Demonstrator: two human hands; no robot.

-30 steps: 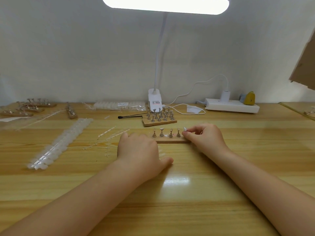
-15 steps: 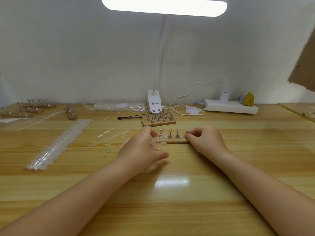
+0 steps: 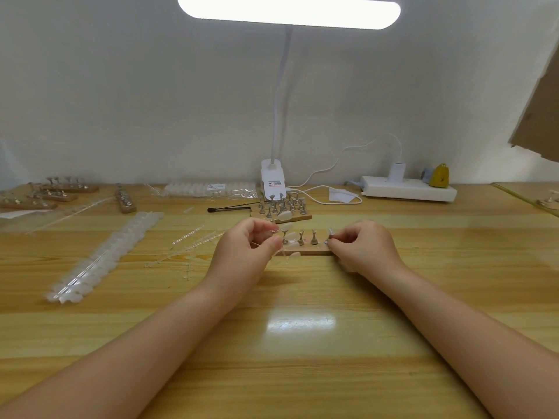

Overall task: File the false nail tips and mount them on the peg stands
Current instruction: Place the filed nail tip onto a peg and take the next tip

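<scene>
Fingers (image 3: 269,229) of the left hand (image 3: 245,252) curl round a clear strip of nail tips (image 3: 287,234), pinching it just above the left end of the near peg stand (image 3: 311,251). Right hand (image 3: 360,247) pinches a single tip (image 3: 330,231) at the stand's right end, fingers curled. Two bare pegs (image 3: 314,237) stand between the hands. Just beyond, a second stand (image 3: 282,211) crowded with pegs sits by the lamp base (image 3: 273,179). Left on the surface (image 3: 302,328) lies a long row of tips (image 3: 102,258), with more stands (image 3: 57,192) at the far left. A power strip (image 3: 408,192) sits far right.
</scene>
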